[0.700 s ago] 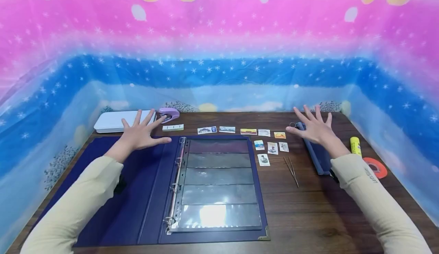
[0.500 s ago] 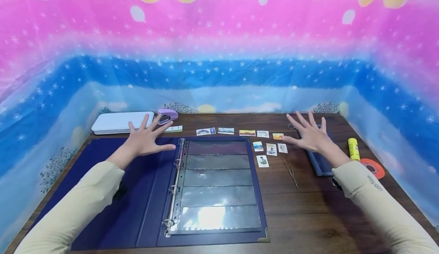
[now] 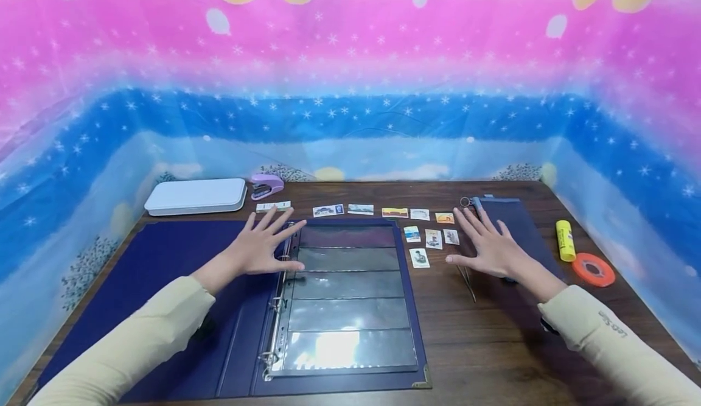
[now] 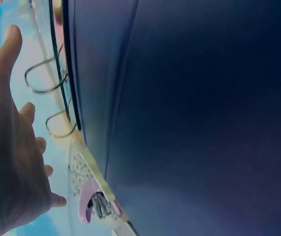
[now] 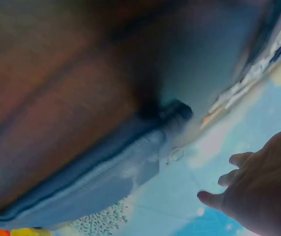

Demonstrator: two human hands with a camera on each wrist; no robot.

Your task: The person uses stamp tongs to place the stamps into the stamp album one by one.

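My left hand (image 3: 261,249), fingers spread and holding nothing, hovers over the ring side of an open navy binder (image 3: 181,308). Its thumb overlaps the clear pocket page (image 3: 350,284), which is clipped in the metal rings (image 4: 47,76). My right hand (image 3: 489,248) is spread too, above the dark blue zip pouch (image 3: 506,211). Below its thumb lie the tweezers (image 3: 468,284), partly hidden by the hand. Small picture stamps lie between the hands: a yellow one (image 3: 395,212), an orange one (image 3: 445,218), a portrait one (image 3: 419,258) and several others.
Along the back left stand a white tin case (image 3: 196,196) and a lilac stapler (image 3: 266,185). At the right are a yellow glue stick (image 3: 565,240) and an orange tape roll (image 3: 594,269). A printed curtain (image 3: 350,114) encloses the wooden table (image 3: 471,357).
Both spread hands have come lower and nearer the body. The left has moved right, from over the binder's cover to the rings, uncovering the white case and stapler.
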